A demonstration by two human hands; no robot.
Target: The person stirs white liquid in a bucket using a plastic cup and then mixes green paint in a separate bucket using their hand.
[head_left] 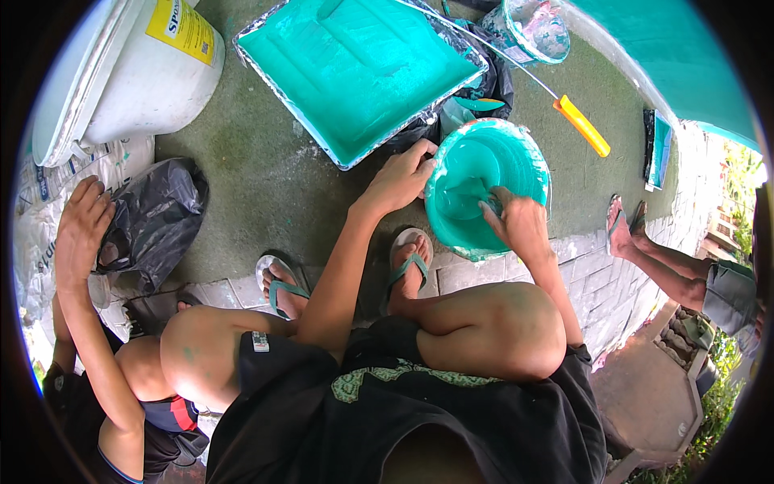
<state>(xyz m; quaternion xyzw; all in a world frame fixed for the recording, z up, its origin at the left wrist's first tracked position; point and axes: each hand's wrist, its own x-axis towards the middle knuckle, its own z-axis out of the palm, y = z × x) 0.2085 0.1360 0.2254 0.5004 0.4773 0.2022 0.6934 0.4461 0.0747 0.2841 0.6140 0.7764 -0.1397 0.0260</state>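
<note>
A bucket of teal paint stands on the ground in front of my feet, its rim smeared with the same colour. My left hand is closed on the bucket's left rim. Inside the bucket's right side, my right hand has its fingers closed together just over the paint. Whatever those fingers hold is mostly hidden, with a teal-coated bit showing at their tips. Beyond the bucket lies a large paint tray coated in teal. A paint roller's orange handle juts out to the right, its thin rod crossing the tray's corner.
A big white tub and a black plastic bag are at the left, beside another person's hand. A smaller paint-stained bucket stands behind. Another person's foot and a small tray are at right.
</note>
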